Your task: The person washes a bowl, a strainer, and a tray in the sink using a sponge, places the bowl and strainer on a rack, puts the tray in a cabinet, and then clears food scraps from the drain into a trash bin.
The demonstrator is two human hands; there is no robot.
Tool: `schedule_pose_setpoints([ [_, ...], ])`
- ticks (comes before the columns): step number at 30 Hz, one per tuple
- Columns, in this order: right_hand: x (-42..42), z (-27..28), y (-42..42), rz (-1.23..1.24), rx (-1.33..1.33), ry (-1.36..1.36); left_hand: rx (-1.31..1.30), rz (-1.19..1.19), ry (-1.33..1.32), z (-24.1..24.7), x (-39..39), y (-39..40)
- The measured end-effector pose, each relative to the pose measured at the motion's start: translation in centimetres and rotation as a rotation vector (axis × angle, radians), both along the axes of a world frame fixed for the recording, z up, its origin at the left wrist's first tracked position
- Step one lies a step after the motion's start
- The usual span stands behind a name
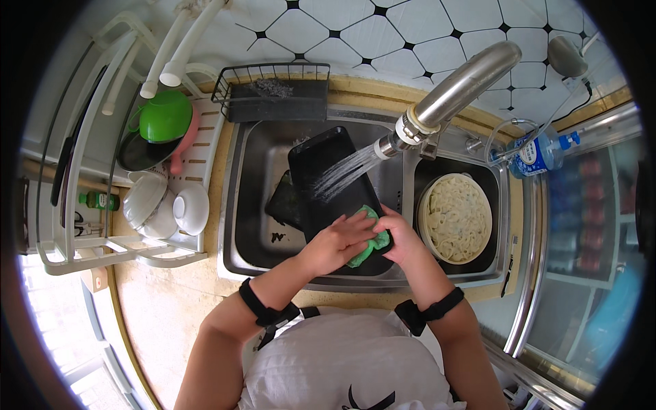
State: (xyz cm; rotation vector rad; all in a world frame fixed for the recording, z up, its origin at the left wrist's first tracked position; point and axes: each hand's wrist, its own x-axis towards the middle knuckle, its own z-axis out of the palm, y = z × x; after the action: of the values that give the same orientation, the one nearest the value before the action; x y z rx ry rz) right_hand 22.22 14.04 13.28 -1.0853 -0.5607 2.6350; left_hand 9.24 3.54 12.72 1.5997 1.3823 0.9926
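Observation:
A black rectangular tray (328, 154) is tilted over the left basin of a stainless steel sink (256, 148). My right hand (402, 236) grips its near right corner. With spread fingers, my left hand (341, 243) presses a green cloth (376, 241) against the tray's near end. Water from the faucet (389, 146) sprays onto the middle of the tray. Partly hidden beneath the tray, another dark flat piece (284, 202) lies in the basin, with dark scraps (278, 237) beside it.
The right basin holds a round container (456, 218) of pale, noodle-like strips. Left of the sink, a dish rack (202, 133) carries white bowls (190, 209), a green bowl (165, 117) and a dark pan (148, 151). A wire caddy (277, 100) and a blue-capped bottle (543, 151) stand near the sink.

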Motion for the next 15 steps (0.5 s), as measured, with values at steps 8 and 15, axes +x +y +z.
schedule_pose_setpoints([
  [8, 2.1, 1.4, -0.2, 0.207, 0.109, -0.07, -0.062, 0.257, 0.304, -5.1, -2.8, 3.6],
  [15, 3.3, 0.4, -0.3, 0.313, 0.061, -0.094, -0.596, 0.308, 0.853, -6.2, -8.3, 3.4],
])
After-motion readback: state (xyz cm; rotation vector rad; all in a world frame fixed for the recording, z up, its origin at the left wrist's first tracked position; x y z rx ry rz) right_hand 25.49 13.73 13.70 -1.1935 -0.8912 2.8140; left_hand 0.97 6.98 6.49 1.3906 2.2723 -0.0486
